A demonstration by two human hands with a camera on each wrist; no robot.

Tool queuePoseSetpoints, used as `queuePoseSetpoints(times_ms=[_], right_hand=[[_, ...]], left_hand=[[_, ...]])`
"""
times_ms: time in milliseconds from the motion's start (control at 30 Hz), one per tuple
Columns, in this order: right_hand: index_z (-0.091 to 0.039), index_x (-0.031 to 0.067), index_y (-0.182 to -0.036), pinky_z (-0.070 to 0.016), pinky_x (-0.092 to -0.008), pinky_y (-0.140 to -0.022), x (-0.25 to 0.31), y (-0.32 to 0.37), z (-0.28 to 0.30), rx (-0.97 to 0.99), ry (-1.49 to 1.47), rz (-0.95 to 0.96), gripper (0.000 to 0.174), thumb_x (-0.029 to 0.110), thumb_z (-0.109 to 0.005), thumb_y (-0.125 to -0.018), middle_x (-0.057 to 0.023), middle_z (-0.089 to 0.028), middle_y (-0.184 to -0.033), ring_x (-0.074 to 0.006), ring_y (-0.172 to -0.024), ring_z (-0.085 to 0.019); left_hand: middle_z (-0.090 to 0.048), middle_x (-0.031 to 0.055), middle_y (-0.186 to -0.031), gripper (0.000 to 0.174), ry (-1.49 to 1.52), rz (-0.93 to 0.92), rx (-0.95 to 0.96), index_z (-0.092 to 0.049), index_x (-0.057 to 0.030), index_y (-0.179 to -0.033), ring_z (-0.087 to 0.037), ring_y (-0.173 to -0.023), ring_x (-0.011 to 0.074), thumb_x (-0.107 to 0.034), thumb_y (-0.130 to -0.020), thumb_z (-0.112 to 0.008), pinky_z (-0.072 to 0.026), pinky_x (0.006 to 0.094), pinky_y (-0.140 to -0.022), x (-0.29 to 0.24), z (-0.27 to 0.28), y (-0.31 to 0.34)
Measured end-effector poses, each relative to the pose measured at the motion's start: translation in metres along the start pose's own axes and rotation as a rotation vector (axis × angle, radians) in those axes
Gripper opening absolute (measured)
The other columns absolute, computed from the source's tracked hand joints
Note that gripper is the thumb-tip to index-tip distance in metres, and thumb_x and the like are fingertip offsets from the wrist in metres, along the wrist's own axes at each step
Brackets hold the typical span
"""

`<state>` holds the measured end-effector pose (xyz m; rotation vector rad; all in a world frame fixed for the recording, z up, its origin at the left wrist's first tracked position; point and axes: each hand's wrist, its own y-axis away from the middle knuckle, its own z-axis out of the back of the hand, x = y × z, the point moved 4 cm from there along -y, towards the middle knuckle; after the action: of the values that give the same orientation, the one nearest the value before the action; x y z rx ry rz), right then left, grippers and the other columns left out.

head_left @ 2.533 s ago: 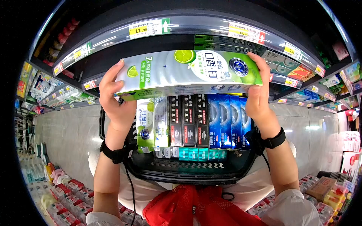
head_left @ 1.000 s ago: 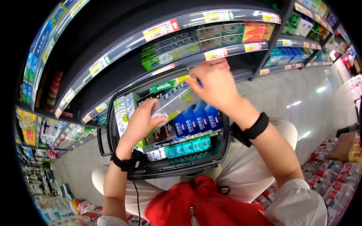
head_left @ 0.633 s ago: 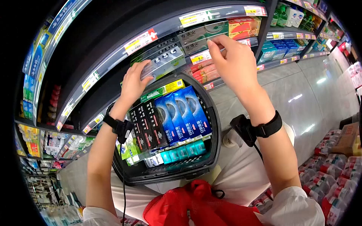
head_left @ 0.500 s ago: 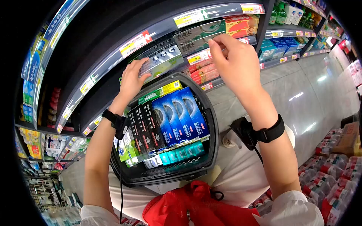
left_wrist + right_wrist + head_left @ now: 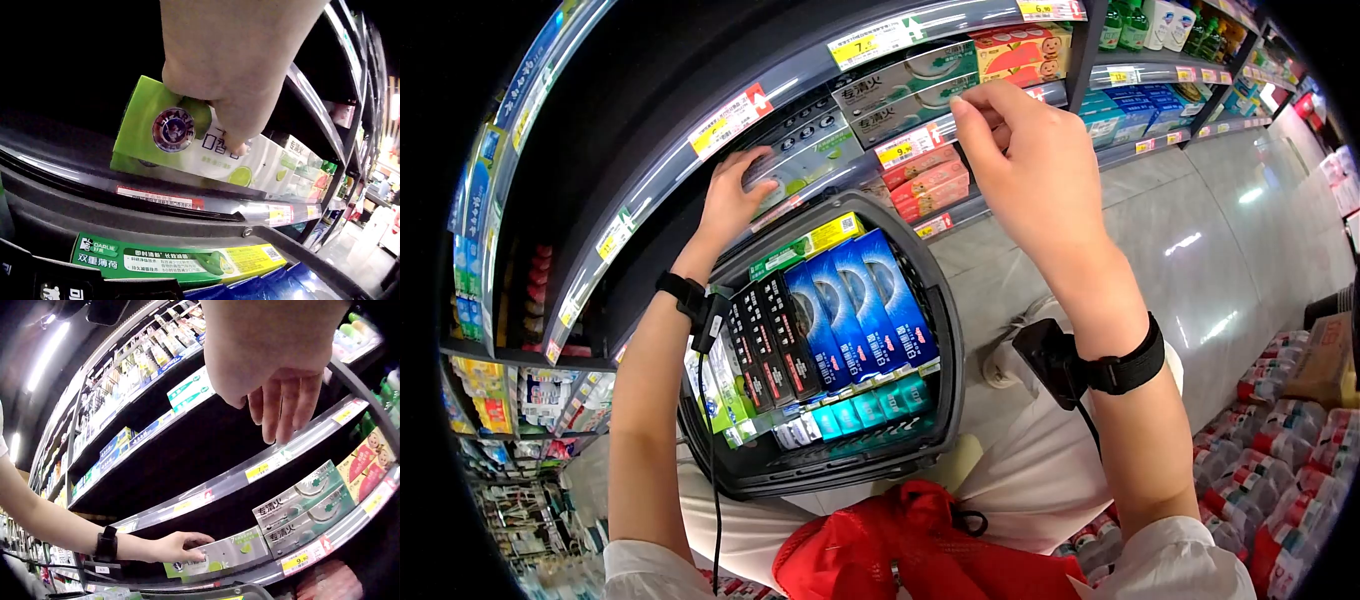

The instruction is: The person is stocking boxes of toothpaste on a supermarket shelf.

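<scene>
The left hand (image 5: 733, 200) grips the left end of the lime toothpaste box (image 5: 805, 160), fingers curled over its top edge and a fingertip pressed on its printed face. The box lies lengthwise on a dark shelf, just behind the shelf rail (image 5: 162, 201) and just left of the grey-green boxes (image 5: 900, 95).

The right hand (image 5: 1025, 170) hangs near that rail further right. Its fingers are loosely bent, close together and hold nothing.

The likeliest slip is the box tipping forward. It sits near the front of the shelf, and only one hand steadies it, at one end. If that hand lets go too soon, the box could slide over the rail and drop into the basket (image 5: 948, 330) below.

A crooked push from that end could also wedge the far corner against the grey-green boxes and knock them askew.

The basket itself rests on the person's lap with neither hand on it, so a further lean could tilt it.
</scene>
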<state>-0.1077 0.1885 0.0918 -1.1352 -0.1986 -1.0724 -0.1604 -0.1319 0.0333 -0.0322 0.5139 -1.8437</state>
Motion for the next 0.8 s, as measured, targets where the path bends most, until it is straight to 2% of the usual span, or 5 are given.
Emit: queuePoseSetpoints(times_ms=[167,233,333,733,800], right_hand=[[-0.061,0.0051,-0.078,-0.0476,-0.0370,-0.056,0.001,0.000,0.000,0.017,0.006,-0.009,0.019,0.023,-0.055,-0.081,-0.0098,-0.063,-0.068,-0.0282,-0.064,-0.061],[-0.061,0.0006,-0.083,-0.0444,-0.0277,-0.050,0.002,0.001,-0.001,-0.020,-0.002,0.055,0.016,0.016,-0.058,-0.081,-0.0113,-0.061,-0.063,-0.0198,-0.054,-0.060],[-0.060,0.0048,-0.077,-0.0472,-0.0371,-0.054,0.003,0.002,-0.002,0.018,0.001,0.025,0.019,0.023,-0.055,-0.081,-0.0100,-0.062,-0.066,-0.0280,-0.063,-0.060],[-0.060,0.0058,-0.078,-0.0476,-0.0360,-0.054,0.008,0.006,-0.009,0.051,0.005,0.045,0.018,0.023,-0.056,-0.080,-0.0092,-0.062,-0.067,-0.0271,-0.062,-0.061],[-0.060,0.0060,-0.078,-0.0475,-0.0358,-0.054,0.009,0.006,-0.007,0.049,-0.006,0.056,0.017,0.022,-0.057,-0.080,-0.0092,-0.062,-0.066,-0.0270,-0.061,-0.061]], left_hand=[[-0.055,0.0167,-0.108,0.044,-0.093,0.011,0.018,-0.052,-0.0040,-0.114,-0.051,-0.102,0.0313,-0.012,-0.072,-0.065,-0.0390,0.0350,-0.090,0.011,-0.003,-0.006],[-0.055,0.0168,-0.109,0.044,-0.074,0.024,0.032,-0.052,-0.0039,-0.114,-0.051,-0.103,0.0314,-0.012,-0.073,-0.065,-0.0390,0.0350,-0.090,0.013,-0.003,-0.009],[-0.055,0.0167,-0.112,0.045,-0.075,0.039,0.049,-0.051,-0.0059,-0.116,-0.050,-0.105,0.0316,-0.014,-0.073,-0.065,-0.0385,0.0355,-0.091,0.023,-0.008,-0.014],[-0.056,0.0147,-0.104,0.037,-0.169,-0.046,-0.040,-0.056,-0.0098,-0.109,-0.050,-0.101,0.0308,-0.017,-0.074,-0.064,-0.0378,0.0370,-0.090,0.021,-0.026,-0.011],[-0.054,0.0155,-0.108,0.033,-0.122,-0.090,-0.165,-0.056,-0.0100,-0.109,-0.049,-0.104,0.0314,-0.021,-0.078,-0.061,-0.0370,0.0377,-0.091,0.028,-0.024,-0.016]])
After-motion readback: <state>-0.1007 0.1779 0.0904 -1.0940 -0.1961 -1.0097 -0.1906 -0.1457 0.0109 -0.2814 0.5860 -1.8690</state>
